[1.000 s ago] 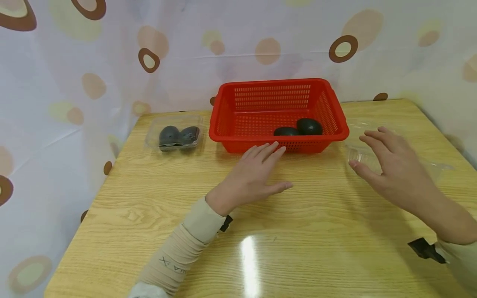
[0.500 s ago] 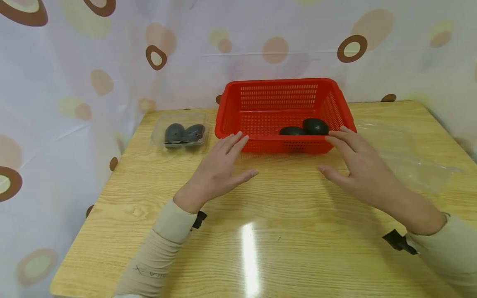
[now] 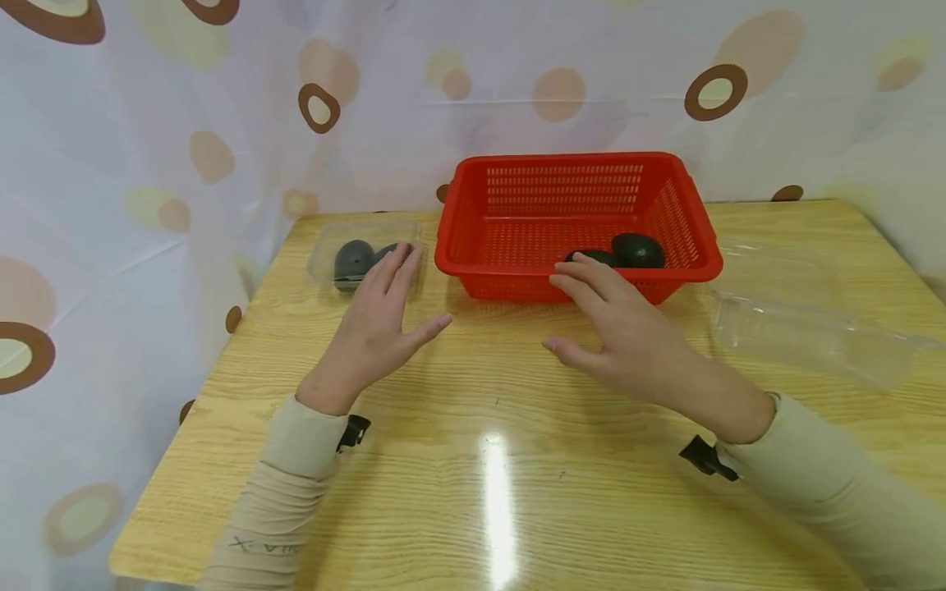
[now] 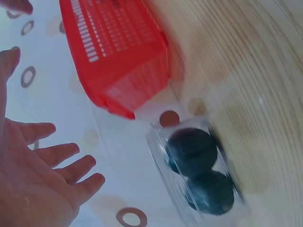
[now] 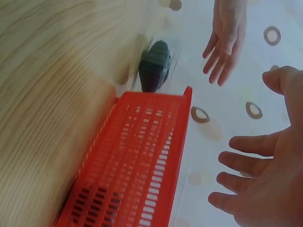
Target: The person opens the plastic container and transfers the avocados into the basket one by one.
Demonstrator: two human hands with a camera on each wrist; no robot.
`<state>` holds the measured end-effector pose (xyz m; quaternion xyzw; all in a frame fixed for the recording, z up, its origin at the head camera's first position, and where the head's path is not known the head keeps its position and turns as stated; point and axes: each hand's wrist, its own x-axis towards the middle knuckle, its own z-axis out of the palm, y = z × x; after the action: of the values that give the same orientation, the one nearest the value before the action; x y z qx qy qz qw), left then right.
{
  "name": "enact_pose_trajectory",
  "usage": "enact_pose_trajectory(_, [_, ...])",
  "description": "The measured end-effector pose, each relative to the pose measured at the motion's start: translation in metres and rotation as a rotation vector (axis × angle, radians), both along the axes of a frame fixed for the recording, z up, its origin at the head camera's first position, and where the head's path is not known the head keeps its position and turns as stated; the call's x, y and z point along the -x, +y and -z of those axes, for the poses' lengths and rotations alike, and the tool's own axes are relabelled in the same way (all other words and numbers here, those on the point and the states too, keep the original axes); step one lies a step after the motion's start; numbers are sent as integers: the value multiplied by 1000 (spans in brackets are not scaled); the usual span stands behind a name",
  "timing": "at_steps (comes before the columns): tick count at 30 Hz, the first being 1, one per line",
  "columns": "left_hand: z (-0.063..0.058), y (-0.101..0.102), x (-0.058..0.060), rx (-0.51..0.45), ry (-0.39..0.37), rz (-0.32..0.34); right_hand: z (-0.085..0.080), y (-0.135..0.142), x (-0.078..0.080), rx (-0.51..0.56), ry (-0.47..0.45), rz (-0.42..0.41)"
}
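My left hand (image 3: 369, 328) hovers with straight, spread fingers in front of a clear plastic clamshell box (image 3: 323, 246), its fingertips overlapping the box in the head view. Two dark avocados (image 4: 191, 151) lie inside that box. My right hand (image 3: 624, 336), also empty, is held before the front wall of a red plastic basket (image 3: 510, 287), its thumb apart from the fingers. Inside the basket's right half are two more dark avocados (image 3: 638, 251), one partly hidden behind my right fingertips and the rim.
An empty clear clamshell box (image 3: 805, 328) lies open on the right of the wooden table (image 3: 443, 492). Behind the table hangs a white curtain (image 3: 488, 49) with brown and tan spots. Black camera mounts sit at both wrists.
Both hands have moved left: the left from the basket's front to the closed box, the right from the open box to the basket. The head view has shifted slightly right.
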<state>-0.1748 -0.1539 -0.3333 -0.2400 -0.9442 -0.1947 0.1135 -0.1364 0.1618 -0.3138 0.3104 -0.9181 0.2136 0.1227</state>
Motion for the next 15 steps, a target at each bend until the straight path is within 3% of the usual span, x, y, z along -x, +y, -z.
enact_pose_trajectory(3, [1, -10, 3, -20, -1, -29, 0, -14, 4, -12, -30, -21])
enact_pose_trajectory(7, [1, -24, 7, -35, -63, -80, 2, -31, 9, -27, -69, -56])
enact_pose_trajectory(10, [2, -34, 11, -46, -106, -118, 6, -42, 14, -44, -71, -89])
enact_pose_trajectory(15, [4, -50, 19, -63, -115, -155, 13, -64, 22, -79, -72, -124])
